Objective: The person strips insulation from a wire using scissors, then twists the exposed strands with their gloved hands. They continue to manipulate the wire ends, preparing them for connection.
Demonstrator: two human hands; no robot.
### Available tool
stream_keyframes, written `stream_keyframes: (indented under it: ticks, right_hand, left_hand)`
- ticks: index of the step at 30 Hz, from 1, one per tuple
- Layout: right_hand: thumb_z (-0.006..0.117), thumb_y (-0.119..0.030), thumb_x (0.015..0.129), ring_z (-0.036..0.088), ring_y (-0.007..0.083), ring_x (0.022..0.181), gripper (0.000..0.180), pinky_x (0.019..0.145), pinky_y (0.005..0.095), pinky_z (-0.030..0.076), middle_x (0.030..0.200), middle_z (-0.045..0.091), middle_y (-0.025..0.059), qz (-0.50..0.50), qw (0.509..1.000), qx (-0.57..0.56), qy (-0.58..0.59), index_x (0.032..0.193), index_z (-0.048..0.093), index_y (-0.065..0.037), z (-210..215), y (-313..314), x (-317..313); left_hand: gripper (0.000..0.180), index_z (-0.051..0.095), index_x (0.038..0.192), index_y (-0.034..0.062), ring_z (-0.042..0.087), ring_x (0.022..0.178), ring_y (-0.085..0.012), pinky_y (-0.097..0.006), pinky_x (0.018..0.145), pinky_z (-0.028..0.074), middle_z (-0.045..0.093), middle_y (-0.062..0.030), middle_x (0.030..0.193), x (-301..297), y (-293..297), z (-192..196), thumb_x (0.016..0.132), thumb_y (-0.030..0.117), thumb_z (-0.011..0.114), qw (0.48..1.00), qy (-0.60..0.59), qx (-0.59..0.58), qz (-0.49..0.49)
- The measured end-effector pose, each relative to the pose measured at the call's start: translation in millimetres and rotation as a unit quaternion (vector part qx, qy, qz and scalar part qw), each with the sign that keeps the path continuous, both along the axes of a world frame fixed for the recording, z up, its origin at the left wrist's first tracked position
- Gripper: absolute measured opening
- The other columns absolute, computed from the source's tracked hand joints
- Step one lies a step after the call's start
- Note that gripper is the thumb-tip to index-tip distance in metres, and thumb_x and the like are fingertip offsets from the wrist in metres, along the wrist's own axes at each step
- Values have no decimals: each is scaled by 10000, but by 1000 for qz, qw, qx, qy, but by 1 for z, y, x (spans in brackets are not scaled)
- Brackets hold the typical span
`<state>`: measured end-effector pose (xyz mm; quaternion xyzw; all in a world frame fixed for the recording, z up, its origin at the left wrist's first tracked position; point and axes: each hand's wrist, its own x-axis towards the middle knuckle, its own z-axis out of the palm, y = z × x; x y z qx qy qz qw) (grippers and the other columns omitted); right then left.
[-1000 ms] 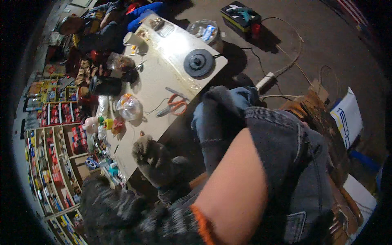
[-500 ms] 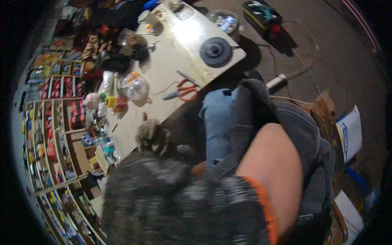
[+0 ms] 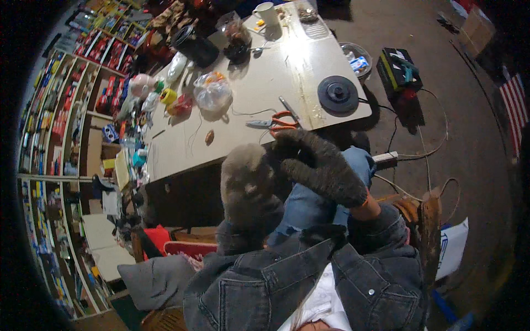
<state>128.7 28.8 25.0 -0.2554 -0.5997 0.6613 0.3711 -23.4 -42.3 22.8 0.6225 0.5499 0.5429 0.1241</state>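
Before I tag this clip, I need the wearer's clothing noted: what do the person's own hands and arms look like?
The left hand wears a blotchy, paler grey-brown glove. The right hand wears a darker grey-brown glove with a thin orange edge at the wrist. Both arms have dark grey, denim-like sleeves. No markings are readable.

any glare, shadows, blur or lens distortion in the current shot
In the head view, bright glare whitens part of the pale, flat tabletop; there too, the clear, rounded plastic bag casts a shadow beside it; at the head view's left rim, the tall, pale-framed shelving bows, and the picture's corners go black; also in the head view, the grey-brown gloved left hand looks soft.
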Motion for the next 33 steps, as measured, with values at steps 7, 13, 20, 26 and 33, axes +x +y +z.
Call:
stream_keyframes:
  ticks: [7, 13, 20, 26, 33]
  right_hand:
    - [681, -91, 920, 659, 208, 1077, 443, 932, 336, 534, 1191, 655, 146, -9, 1000, 18, 6, 1321, 521, 7, -21, -11, -17]
    - [695, -134, 912, 703, 200, 964, 402, 834, 333, 554, 1078, 703, 139, -110, 988, 93, -51, 1284, 585, -31, -4, -10, -12]
    - [729, -190, 878, 709, 281, 771, 254, 675, 361, 544, 912, 718, 156, -149, 929, 319, -112, 1096, 710, -61, -13, -3, -9]
    - [716, -41, 853, 714, 264, 803, 221, 738, 350, 579, 940, 730, 146, -141, 955, 239, -108, 1072, 711, -14, -12, -4, 1]
    - [698, -118, 887, 654, 219, 686, 111, 649, 330, 554, 828, 663, 102, -85, 864, 485, -100, 962, 681, -39, -16, 7, 2]
  left_hand:
    - [373, 532, 1228, -16, 619, 1080, -246, -342, 938, 524, 592, -180, 1193, -20, 5, 10, 1020, 293, 528, 893, -374, -153, -199]
    - [402, 612, 1015, -9, 625, 1080, -273, -360, 968, 515, 554, -197, 1227, -25, 13, -1, 953, 388, 595, 897, -388, -134, -162]
    - [311, 623, 921, 21, 620, 1030, -261, -336, 905, 512, 540, -194, 1259, -27, 6, 3, 967, 322, 562, 903, -369, -191, -111]
    - [255, 656, 995, 36, 623, 1076, -313, -404, 952, 503, 560, -191, 1258, -40, 12, -10, 946, 286, 641, 993, 9, -62, -101]
    - [327, 657, 1153, 95, 629, 1085, -295, -397, 894, 542, 650, -122, 1129, -58, 16, -19, 857, 197, 750, 949, 299, 31, -90]
